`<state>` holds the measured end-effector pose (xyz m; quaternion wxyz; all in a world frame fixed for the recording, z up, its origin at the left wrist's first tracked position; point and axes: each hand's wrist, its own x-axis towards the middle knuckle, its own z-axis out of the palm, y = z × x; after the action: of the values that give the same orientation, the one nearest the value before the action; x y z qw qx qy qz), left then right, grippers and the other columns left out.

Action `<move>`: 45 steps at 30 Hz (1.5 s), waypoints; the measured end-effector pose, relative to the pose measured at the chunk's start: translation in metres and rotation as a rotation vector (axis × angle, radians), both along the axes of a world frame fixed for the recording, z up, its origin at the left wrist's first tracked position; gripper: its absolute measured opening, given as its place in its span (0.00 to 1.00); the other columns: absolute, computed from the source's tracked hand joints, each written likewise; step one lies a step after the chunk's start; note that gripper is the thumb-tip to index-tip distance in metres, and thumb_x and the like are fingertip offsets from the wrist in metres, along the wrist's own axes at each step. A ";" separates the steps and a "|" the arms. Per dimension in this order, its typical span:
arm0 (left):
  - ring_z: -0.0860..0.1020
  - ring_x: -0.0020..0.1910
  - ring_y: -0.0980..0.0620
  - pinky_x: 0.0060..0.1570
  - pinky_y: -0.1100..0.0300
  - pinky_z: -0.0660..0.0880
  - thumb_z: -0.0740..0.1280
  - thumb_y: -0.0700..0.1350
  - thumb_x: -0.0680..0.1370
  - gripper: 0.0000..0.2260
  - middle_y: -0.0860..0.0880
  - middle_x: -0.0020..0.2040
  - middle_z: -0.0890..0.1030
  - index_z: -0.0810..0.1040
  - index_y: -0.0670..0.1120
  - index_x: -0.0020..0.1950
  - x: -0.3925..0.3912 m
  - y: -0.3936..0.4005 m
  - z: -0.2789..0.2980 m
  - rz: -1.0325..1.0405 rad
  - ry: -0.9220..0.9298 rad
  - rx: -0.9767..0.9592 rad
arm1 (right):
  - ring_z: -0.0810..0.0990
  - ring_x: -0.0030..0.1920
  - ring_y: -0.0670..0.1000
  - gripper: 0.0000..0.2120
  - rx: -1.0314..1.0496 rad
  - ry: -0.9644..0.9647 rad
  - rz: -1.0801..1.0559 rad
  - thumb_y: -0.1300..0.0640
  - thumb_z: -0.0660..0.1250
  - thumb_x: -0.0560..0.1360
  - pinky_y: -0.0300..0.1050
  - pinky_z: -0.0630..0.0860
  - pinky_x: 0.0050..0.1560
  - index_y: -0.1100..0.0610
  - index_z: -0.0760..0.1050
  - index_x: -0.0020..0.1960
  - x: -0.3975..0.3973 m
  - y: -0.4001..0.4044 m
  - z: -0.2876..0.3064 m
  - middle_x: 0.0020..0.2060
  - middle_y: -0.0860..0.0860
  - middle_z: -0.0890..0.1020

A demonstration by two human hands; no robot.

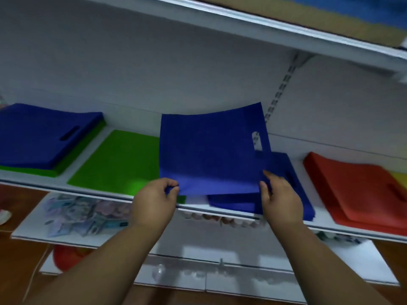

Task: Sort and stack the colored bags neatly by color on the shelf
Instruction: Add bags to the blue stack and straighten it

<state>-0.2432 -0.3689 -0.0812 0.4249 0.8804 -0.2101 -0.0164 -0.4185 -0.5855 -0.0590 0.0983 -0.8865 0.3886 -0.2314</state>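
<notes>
A person is in the middle of putting one blue bag (211,150) where it belongs. Both hands hold it by its near edge. The left hand (154,201) pinches the near left corner between thumb and fingers, and the right hand (279,199) grips the near right corner with its fingers curled on the cloth. The bag stands tilted up from the grip, with its far edge high in the air and its handle hole on the right side. Just under the right hand lies a blue pile (284,188) on the shelf (105,190). Under the left hand and off to the left is a green pile (119,159). Further left is another blue stack (44,135) sitting on green ones. Far to the right is a red pile (356,190), with what may be a bit of yellow past it, but that part is blurry. I think the next move is to lay the bag flat on the blue pile under the right hand, edges lined up. Both arms reach forward and a little up, with the wrists close together.
</notes>
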 end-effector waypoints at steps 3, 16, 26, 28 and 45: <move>0.80 0.50 0.46 0.47 0.57 0.73 0.69 0.48 0.77 0.07 0.50 0.52 0.84 0.84 0.52 0.53 -0.033 -0.051 0.003 -0.078 -0.137 0.154 | 0.79 0.58 0.58 0.18 0.024 0.103 -0.012 0.51 0.61 0.81 0.51 0.76 0.51 0.54 0.72 0.70 -0.046 -0.047 -0.004 0.62 0.55 0.79; 0.79 0.44 0.45 0.41 0.56 0.74 0.64 0.48 0.77 0.08 0.48 0.46 0.80 0.81 0.50 0.52 -0.082 -0.136 -0.008 -0.204 -0.264 0.608 | 0.70 0.34 0.53 0.11 0.093 0.369 -0.022 0.52 0.62 0.79 0.43 0.66 0.33 0.58 0.79 0.47 -0.092 -0.123 -0.027 0.42 0.51 0.70; 0.78 0.41 0.42 0.40 0.54 0.75 0.74 0.56 0.71 0.17 0.44 0.49 0.74 0.80 0.48 0.55 -0.082 -0.123 -0.002 -0.180 -0.382 0.576 | 0.75 0.40 0.54 0.08 0.096 0.334 0.040 0.54 0.63 0.77 0.44 0.70 0.35 0.58 0.78 0.49 -0.068 -0.099 -0.016 0.47 0.52 0.76; 0.78 0.40 0.41 0.40 0.53 0.75 0.73 0.56 0.72 0.16 0.45 0.48 0.75 0.80 0.49 0.55 -0.079 -0.112 -0.003 -0.180 -0.370 0.526 | 0.78 0.44 0.55 0.11 0.105 0.292 0.133 0.52 0.62 0.79 0.46 0.75 0.39 0.57 0.79 0.56 -0.047 -0.080 -0.011 0.52 0.53 0.77; 0.79 0.49 0.49 0.43 0.57 0.72 0.67 0.57 0.77 0.16 0.52 0.46 0.79 0.78 0.53 0.61 0.120 0.176 0.001 0.095 -0.147 0.271 | 0.78 0.57 0.57 0.27 0.128 0.231 0.696 0.45 0.64 0.78 0.48 0.75 0.53 0.48 0.64 0.75 0.247 0.210 0.016 0.57 0.54 0.79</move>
<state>-0.1232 -0.1927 -0.0803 0.2861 0.9374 -0.1946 0.0399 -0.1715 -0.3750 -0.0431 0.1816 -0.9779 0.0861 -0.0577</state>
